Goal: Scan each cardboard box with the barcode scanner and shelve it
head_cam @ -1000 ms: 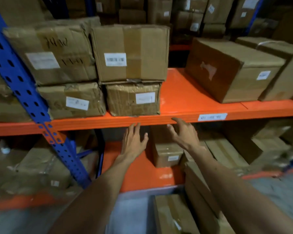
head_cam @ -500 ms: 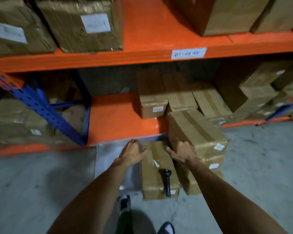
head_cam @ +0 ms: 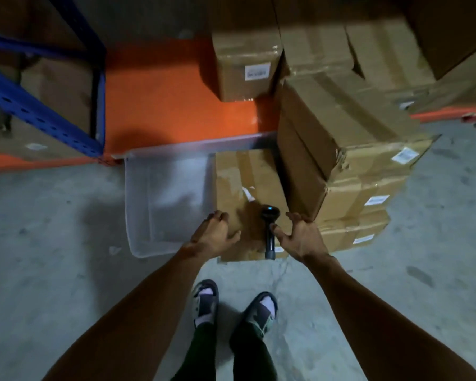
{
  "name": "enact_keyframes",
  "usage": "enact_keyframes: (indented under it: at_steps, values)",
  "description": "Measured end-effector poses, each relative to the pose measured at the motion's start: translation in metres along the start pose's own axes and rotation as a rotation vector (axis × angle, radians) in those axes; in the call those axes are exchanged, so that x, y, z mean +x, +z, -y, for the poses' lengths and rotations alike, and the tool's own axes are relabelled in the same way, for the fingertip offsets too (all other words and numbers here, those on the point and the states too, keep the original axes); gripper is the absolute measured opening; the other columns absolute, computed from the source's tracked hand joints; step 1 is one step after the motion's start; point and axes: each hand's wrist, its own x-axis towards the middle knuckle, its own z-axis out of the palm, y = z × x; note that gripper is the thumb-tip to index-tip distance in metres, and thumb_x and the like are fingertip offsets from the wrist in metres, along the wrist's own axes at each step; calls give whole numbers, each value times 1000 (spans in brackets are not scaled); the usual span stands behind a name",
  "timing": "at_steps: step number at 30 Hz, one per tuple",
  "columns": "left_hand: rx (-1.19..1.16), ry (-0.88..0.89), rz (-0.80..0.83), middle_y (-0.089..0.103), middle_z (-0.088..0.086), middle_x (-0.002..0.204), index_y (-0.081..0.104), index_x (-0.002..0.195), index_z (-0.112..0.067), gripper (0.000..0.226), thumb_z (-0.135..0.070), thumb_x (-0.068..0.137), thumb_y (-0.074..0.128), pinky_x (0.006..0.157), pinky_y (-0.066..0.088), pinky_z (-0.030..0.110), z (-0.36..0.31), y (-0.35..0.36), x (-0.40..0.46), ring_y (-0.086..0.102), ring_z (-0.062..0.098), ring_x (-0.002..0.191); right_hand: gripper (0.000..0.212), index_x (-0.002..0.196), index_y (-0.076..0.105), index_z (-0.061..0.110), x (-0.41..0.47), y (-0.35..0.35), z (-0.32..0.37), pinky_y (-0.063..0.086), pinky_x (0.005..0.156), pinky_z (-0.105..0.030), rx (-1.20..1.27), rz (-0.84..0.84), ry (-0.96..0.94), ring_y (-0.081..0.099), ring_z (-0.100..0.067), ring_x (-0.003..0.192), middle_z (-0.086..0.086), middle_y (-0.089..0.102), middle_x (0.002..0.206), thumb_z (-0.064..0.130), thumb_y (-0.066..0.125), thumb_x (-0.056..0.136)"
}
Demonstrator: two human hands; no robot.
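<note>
A long cardboard box [head_cam: 239,185] lies on the concrete floor in front of me. On its near end rests a black barcode scanner [head_cam: 268,232] with a small blue light on its head. My left hand [head_cam: 215,234] hovers open at the box's near left edge. My right hand [head_cam: 300,235] is spread open just right of the scanner, its thumb touching or almost touching the handle. Neither hand holds anything.
A clear plastic tub [head_cam: 165,204] stands left of the box. A stack of cardboard boxes [head_cam: 349,166] rises at the right. The orange bottom shelf [head_cam: 162,100] carries a small labelled box [head_cam: 245,64]. A blue rack upright [head_cam: 39,111] slants at the left. My feet [head_cam: 231,306] stand below.
The view has dropped from the upper shelves to the floor. Both hands came down from the shelf edge to the near end of the floor box, beside the scanner.
</note>
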Motion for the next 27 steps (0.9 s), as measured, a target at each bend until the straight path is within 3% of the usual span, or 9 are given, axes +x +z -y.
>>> enact_keyframes:
  at_steps: [4,8,14,19,21,23,27]
  values:
    - [53,111,-15,39,18,148,38,142,-2,61,-45,100,44,111,22,31,17,62,35,37,30,136,74,149,43,12,41,55,-18,48,100,-43,89,-40,92,56,-42,129,-21,56,143,57,63,95]
    - [96,191,-14,27,16,159,32,149,-3,62,-44,103,39,116,23,35,31,122,62,23,29,147,72,146,40,11,73,98,-29,49,96,-43,132,-93,119,56,-44,126,-22,55,140,54,66,95]
    - [50,327,-172,34,21,155,39,146,4,62,-41,104,26,122,11,39,39,177,77,29,33,147,79,157,27,15,92,132,-46,49,107,-50,244,-121,142,58,-43,128,-21,60,139,42,69,97]
    - [188,352,-86,11,13,164,18,155,-2,81,-58,97,9,124,-6,41,45,188,76,4,27,153,71,157,33,19,96,137,-54,49,105,-44,343,-146,144,61,-39,124,-16,65,133,35,68,97]
    - [208,330,-94,14,12,164,19,155,-3,71,-50,102,21,124,-2,43,44,186,76,7,27,153,70,156,36,20,93,137,-57,46,102,-34,388,-172,139,60,-35,126,-12,66,134,35,69,97]
    - [193,323,-130,30,15,159,33,150,0,66,-44,101,28,123,14,47,40,181,74,23,30,149,71,156,38,23,86,135,-59,42,96,-25,446,-199,124,62,-26,123,-7,67,132,36,70,95]
    - [257,358,-229,60,19,135,61,129,4,59,-37,95,36,104,47,50,34,170,72,56,32,127,71,154,41,33,69,130,-65,38,70,5,566,-254,97,60,8,85,18,63,104,42,69,90]
